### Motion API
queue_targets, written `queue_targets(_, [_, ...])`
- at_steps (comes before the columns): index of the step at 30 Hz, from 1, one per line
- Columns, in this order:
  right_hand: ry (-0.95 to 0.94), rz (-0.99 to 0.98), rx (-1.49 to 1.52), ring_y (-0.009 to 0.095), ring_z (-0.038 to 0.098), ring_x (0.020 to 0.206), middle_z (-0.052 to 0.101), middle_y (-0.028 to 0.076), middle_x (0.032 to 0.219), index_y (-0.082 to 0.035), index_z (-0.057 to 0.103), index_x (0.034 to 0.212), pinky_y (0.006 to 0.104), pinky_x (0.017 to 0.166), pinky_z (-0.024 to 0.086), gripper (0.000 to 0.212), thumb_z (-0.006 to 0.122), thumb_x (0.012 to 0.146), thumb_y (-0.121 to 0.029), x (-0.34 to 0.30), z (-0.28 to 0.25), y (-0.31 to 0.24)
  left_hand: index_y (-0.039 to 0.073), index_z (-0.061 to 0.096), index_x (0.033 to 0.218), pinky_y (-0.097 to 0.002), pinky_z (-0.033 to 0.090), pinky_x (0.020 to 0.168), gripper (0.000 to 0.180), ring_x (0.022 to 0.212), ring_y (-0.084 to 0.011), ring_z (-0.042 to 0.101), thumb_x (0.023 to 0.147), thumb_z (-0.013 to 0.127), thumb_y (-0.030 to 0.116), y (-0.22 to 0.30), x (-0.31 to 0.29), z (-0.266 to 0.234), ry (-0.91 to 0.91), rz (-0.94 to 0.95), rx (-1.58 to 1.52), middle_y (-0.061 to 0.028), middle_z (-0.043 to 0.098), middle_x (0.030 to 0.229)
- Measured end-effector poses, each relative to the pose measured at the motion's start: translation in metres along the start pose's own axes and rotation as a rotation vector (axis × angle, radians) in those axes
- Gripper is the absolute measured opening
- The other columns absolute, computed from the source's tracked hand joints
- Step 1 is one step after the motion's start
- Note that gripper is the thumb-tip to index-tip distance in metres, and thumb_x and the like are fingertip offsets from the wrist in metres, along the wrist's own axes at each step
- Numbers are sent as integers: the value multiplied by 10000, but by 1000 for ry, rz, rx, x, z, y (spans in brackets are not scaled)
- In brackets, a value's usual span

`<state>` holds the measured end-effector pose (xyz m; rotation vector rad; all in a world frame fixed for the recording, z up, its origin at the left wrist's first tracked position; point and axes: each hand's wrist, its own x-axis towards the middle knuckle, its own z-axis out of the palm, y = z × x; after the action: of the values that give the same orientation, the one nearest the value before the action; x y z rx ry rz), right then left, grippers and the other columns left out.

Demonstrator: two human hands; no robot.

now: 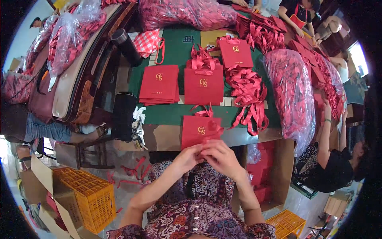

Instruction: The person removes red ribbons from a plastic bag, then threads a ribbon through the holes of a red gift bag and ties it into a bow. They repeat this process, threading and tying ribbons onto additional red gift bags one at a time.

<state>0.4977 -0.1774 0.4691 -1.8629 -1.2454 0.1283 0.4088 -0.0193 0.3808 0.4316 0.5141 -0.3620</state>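
Close in front of me, a red paper gift bag (193, 131) with a gold emblem lies at the table's near edge, its ribbon handle pointing away. Over its lower edge my left hand (190, 157) and my right hand (223, 158) meet, fingertips pinched together. A bit of red shows between the fingers; whether it is ribbon or part of the bag I cannot tell. Beyond lie a stack of flat red bags (159, 84) on the left and more bags with ribbon handles (203, 85) in the middle. Loose red ribbon handles (244, 89) are heaped to the right.
A plastic sack of red ribbons (288, 91) stands at the table's right, another (187, 14) at the back. Keys (138, 133) hang at the front left beside a dark tumbler (125, 46) farther back. An orange crate (89, 195) is on the floor. Other people work at right.
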Motion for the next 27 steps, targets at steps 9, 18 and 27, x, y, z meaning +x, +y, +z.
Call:
queue_targets(9, [3,35,-109,290,626,941,638,72,1011,-87,661,938,401,773,523,243,777,725,-73,-11,12,0,120,648,1209,-286,468,842,289,939,-109,594,1002,538,289,-14,-1,-3,-152,-65,-111,20,659,1067])
queue_targets(18, [211,313,9,310,662,790,652,128,892,-26,643,977,351,662,548,174,738,831,-27,19,17,-1,43,636,1146,-312,521,692,269,792,-185,648,885,675,96,65,-10,18,419,859,1276,-82,654,971])
queue_targets(27, [298,449,-10,347,657,760,646,152,850,-38,649,942,427,640,521,106,698,865,-91,53,49,37,55,657,1101,-428,478,900,285,1060,-356,551,833,713,133,98,20,14,407,981,1765,-162,556,1118])
